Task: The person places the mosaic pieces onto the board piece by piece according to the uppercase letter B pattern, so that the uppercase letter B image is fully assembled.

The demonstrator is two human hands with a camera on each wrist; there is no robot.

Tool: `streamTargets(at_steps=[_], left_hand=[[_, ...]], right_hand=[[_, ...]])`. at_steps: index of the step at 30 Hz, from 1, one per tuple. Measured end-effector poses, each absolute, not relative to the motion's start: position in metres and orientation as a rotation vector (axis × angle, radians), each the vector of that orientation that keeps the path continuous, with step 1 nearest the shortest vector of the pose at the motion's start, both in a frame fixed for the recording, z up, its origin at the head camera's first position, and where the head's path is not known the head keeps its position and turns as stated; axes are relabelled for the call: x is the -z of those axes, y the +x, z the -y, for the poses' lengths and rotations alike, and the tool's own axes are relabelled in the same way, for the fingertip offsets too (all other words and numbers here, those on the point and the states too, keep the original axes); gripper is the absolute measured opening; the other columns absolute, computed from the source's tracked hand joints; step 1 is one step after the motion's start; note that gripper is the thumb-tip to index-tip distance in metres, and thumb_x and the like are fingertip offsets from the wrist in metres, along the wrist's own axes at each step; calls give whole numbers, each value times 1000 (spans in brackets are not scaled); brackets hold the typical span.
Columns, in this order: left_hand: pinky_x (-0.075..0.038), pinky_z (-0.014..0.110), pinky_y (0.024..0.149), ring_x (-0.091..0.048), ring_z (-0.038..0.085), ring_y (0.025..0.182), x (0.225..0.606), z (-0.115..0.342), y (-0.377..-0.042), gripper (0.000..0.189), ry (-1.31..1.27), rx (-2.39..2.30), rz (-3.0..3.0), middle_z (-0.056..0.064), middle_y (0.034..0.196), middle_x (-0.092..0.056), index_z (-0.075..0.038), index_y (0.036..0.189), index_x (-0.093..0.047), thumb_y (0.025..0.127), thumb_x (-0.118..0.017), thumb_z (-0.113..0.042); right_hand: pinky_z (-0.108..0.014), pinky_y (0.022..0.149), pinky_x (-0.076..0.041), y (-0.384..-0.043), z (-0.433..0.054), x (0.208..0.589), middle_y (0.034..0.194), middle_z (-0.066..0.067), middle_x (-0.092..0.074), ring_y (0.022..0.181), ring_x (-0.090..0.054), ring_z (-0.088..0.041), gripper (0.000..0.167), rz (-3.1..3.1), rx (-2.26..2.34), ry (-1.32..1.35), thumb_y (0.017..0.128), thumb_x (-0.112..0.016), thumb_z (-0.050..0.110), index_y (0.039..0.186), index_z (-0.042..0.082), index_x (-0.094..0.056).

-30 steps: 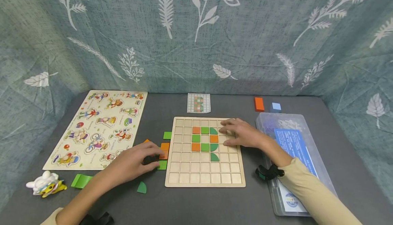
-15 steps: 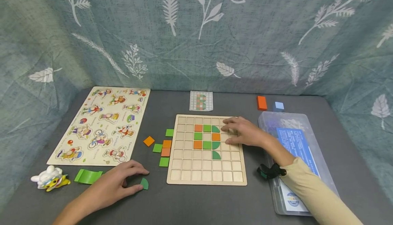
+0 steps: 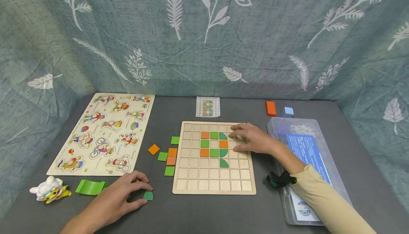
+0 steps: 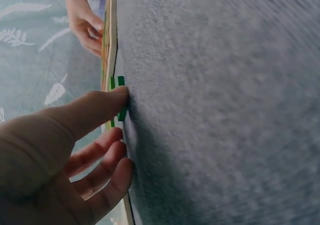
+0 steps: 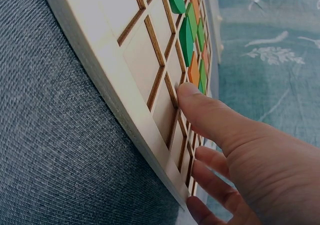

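Note:
My left hand (image 3: 123, 198) is low over the table, left of the wooden grid board. Its thumb and index finger pinch a dark green quarter-circle tile (image 3: 148, 196) lying on the cloth; in the left wrist view the thumb hides part of that tile (image 4: 121, 114). My right hand (image 3: 254, 140) rests on the upper right of the grid board (image 3: 214, 185), fingers spread and relaxed, holding nothing. Several orange and green square tiles and dark green quarter-circle tiles (image 3: 223, 163) sit in the board's middle cells. A small printed pattern card (image 3: 208, 107) lies beyond the board.
Loose green and orange tiles (image 3: 170, 161) lie along the board's left edge. A picture puzzle board (image 3: 105, 134), a green curved block (image 3: 91, 187) and a toy figure (image 3: 50, 190) are left. At right lie a clear plastic case (image 3: 289, 212), a red block (image 3: 270, 108) and a blue block (image 3: 288, 111).
My left hand has moved from the loose orange tiles toward the front left and taken the dark green quarter-circle tile, which has turned slightly. My right hand has stayed on the board.

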State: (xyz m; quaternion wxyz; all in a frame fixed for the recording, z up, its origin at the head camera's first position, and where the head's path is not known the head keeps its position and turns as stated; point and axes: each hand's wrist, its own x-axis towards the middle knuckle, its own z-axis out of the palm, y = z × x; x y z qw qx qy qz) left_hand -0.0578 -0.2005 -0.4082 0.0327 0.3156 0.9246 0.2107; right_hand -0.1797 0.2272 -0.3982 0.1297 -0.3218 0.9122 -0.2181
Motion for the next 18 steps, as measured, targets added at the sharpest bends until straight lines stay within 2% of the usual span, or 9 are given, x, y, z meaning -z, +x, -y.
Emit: streamTargets(at_steps=[6,12,18], left_hand=[[-47,23,68,-50,-3,82,399,177,-64,20,990,-671,-2845,-18,93,-55,-27,96,-71,79,-80,-26],[-46,18,68,-51,-1,80,392,118,-78,19,1229,-770,-2715,-14,94,-59,-22,100,-70,83,-77,-28],[-40,13,66,-46,-1,77,390,60,-91,19,1335,-685,-2489,-9,96,-61,-21,103,-70,88,-72,-32]], right_hand=[[-60,105,-35,-182,-229,399,144,-20,-48,131,-44,-43,48,-2666,618,-939,88,-71,30,128,7,-63],[-62,106,-33,-181,-228,398,145,-21,-47,132,-42,-44,48,-2670,633,-931,87,-72,30,128,6,-63],[-58,102,-39,-179,-226,399,144,-21,-48,130,-45,-42,48,-2662,629,-939,87,-72,29,128,6,-63]])
